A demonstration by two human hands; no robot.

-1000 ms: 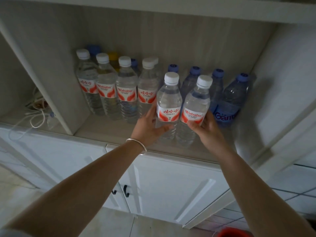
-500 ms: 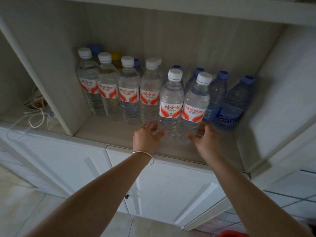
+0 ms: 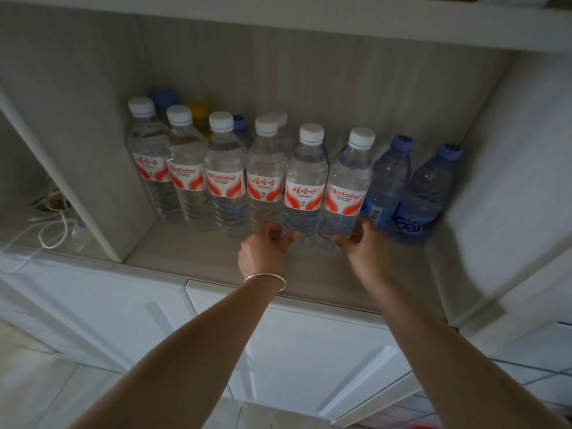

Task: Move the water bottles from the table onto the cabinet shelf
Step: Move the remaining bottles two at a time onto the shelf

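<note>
Where the cabinet shelf (image 3: 192, 261) meets its front edge, six white-capped water bottles (image 3: 266, 178) standing upright in a row, red labels outward. Left hand (image 3: 263, 252) curled round the base of the fifth bottle (image 3: 305, 184) — right hand (image 3: 366, 252) likewise gripping the base of the sixth bottle (image 3: 346, 193). Just beside, right, two blue-capped bottles (image 3: 390, 174). Behind the row, three more blue caps, one yellow cap (image 3: 198, 109) and one more white cap showing. Silver bangle (image 3: 266, 278) on the left wrist; white cables (image 3: 46, 224) in the neighbouring compartment.
</note>
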